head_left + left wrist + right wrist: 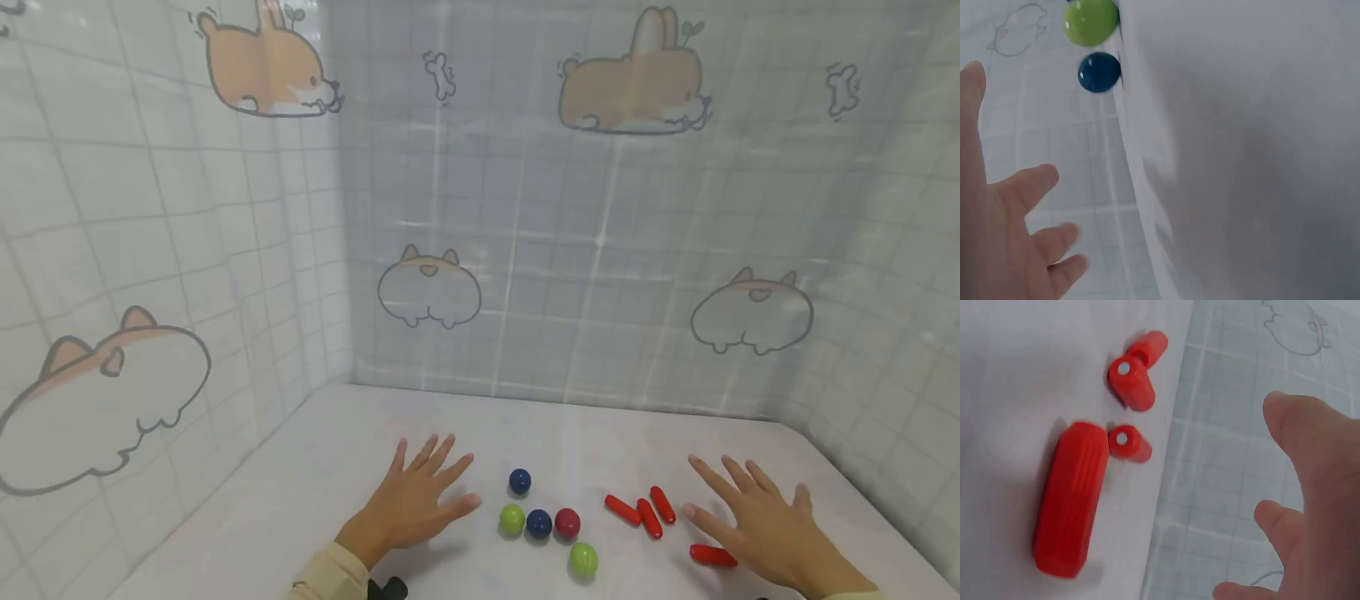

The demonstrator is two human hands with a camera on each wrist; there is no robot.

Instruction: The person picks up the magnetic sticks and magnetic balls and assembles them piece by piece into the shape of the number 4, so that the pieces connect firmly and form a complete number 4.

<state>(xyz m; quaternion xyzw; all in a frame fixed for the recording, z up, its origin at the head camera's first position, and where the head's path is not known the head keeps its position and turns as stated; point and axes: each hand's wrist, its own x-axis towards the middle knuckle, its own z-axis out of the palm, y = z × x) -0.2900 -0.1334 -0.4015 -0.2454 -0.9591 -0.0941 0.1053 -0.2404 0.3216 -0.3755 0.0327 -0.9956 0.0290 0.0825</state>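
My left hand (pixel 416 504) is spread above the white table, left of several small glossy balls, and holds nothing. Nearest to it are a green ball (pixel 512 520) and a dark blue ball (pixel 520 481). Another blue ball (pixel 538 524), a dark red ball (pixel 567 523) and a second green ball (pixel 583 560) lie close by. On the right, my right hand (pixel 772 529) hovers with fingers spread, also holding nothing. It partly covers a red ridged stick (pixel 712 556). Three more red sticks (pixel 648 518) lie to its left; the right wrist view shows pale ends on two sticks (pixel 1124 367).
A translucent curtain (pixel 600 333) with grid lines and cartoon dogs stands around the back and sides of the white table (pixel 337 450). A black object (pixel 388 589) shows beneath the left wrist at the bottom edge.
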